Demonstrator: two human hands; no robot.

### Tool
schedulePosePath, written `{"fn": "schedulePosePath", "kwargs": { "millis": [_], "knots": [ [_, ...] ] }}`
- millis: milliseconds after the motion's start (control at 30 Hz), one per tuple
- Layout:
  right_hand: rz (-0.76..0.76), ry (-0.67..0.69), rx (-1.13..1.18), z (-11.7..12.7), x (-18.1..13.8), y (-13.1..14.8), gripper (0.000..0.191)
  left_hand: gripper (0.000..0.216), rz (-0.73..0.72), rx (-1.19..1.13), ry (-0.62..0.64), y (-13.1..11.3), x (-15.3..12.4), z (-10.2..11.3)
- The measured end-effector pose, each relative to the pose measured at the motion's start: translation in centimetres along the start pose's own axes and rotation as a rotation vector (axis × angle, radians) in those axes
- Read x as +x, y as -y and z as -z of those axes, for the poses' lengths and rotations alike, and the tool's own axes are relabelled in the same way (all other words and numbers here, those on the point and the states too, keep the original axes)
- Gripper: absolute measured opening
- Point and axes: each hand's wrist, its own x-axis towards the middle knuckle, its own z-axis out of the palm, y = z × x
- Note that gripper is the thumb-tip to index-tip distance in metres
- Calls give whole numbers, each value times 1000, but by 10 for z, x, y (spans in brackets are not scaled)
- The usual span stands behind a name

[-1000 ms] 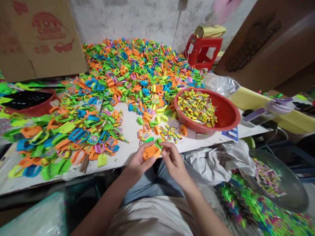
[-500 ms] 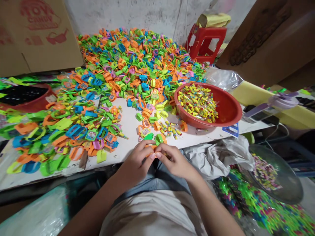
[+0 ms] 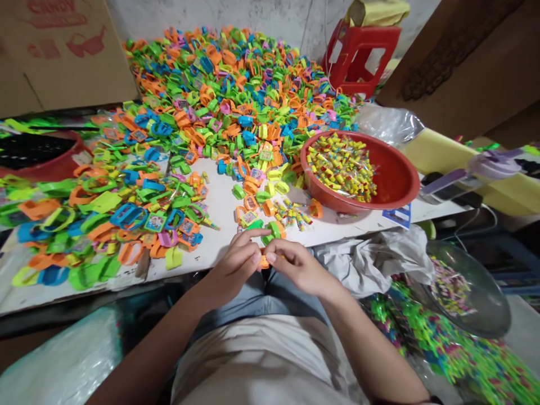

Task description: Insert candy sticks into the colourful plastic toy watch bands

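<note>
Both my hands meet at the table's near edge, pinched together on a small orange plastic toy piece (image 3: 264, 261). My left hand (image 3: 234, 264) grips it from the left with fingers curled. My right hand (image 3: 295, 265) closes on it from the right. Most of the piece is hidden between my fingers. Just beyond my hands lie a few loose green and orange pieces (image 3: 270, 229) and small wrapped candies (image 3: 292, 216). A red bowl (image 3: 396, 181) holding yellow wrapped candies stands to the right.
A huge heap of orange, green, blue and pink plastic pieces (image 3: 236, 95) covers the white table (image 3: 221, 211). A cardboard box (image 3: 63, 50) stands far left, a red stool (image 3: 358, 50) at the back. A round tray (image 3: 468, 292) and bags lie lower right.
The orange piece, plainly visible between my hands a second ago, is now mostly covered as both hands closed tighter on it. The view has tilted down slightly.
</note>
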Motion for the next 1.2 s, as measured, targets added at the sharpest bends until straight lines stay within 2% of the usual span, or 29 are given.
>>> {"fn": "schedulePosePath", "kwargs": {
  "millis": [167,333,633,767,833,933,1067,1133,1200],
  "knots": [
    [-85,75,-73,2,-7,5,29,32,-21,-5,4,1,-2,-1],
    [-85,65,-250,3,-11,17,21,35,-20,23,-17,-2,-1,-5],
    [-179,-49,176,-8,-9,-4,32,31,-73,251,-109,6,-4,-15],
    [-201,-75,256,-10,-6,-12,35,28,-105,365,-157,13,-2,-17],
    [-171,-86,209,-10,-4,-14,37,25,-96,353,-201,16,-1,-17],
    [-34,-146,106,-6,0,-16,34,18,-50,245,-247,20,-1,-16],
    [105,-293,171,2,1,-15,27,9,12,66,-415,20,-4,-17],
    [172,-369,93,4,-1,-12,26,28,36,-78,-476,16,-7,-19],
    [230,-448,-46,5,-4,-8,28,47,80,-201,-468,10,-8,-20]
  ]
}}
